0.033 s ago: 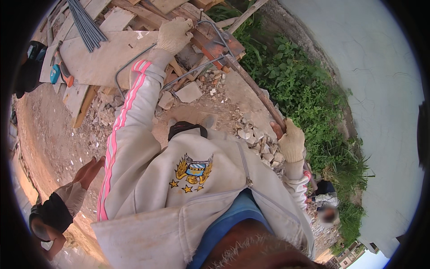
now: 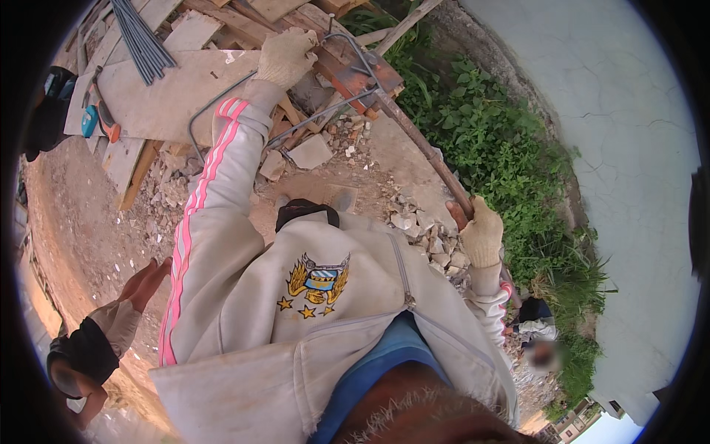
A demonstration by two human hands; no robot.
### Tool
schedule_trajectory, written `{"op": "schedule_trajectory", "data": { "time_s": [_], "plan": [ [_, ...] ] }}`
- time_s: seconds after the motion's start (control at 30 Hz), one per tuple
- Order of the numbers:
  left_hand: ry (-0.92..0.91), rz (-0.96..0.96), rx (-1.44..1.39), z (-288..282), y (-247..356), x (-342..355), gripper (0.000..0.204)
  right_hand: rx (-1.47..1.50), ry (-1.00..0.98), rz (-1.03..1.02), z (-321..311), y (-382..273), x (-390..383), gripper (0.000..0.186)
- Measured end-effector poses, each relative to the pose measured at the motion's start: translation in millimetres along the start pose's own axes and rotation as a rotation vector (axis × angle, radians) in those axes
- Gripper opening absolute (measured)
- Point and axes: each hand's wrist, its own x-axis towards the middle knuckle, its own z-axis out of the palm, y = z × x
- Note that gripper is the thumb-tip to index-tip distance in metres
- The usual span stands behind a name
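My left hand (image 2: 287, 59), in a cream knitted glove, is closed round a bent steel rod (image 2: 214, 100) beside a bending block. The rod's bent length crosses the rusty bending block (image 2: 347, 66), which has upright pins on wood. My right hand (image 2: 481, 231), also gloved with bare fingertips, is wrapped round the near end of a long rusty metal bar (image 2: 425, 148). The bar's far end meets the rod at the block. Exactly how the bar's end catches the rod is too small to tell.
Straight steel rods (image 2: 140, 44) lie on planks at the far left, near a hammer (image 2: 95, 92) and an orange-and-black handled tool (image 2: 109, 122). Broken rubble (image 2: 436, 237) covers the ground. Green plants (image 2: 503, 126) line a pale wall (image 2: 636, 148). Other people stand left and lower right.
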Motion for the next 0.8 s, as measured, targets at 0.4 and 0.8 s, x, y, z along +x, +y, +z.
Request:
{"op": "schedule_trajectory", "data": {
  "time_s": [0.4,0.8],
  "plan": [
    [0.050,0.027,0.032,8.8,-7.0,-3.7,0.024,-0.139,0.000,-0.089,-2.3,66.6,92.3,0.017],
    [0.011,0.005,-0.038,-4.4,-1.5,0.7,0.022,-0.286,-0.081,-0.285,-14.0,90.1,175.8,0.010]
  ]
}}
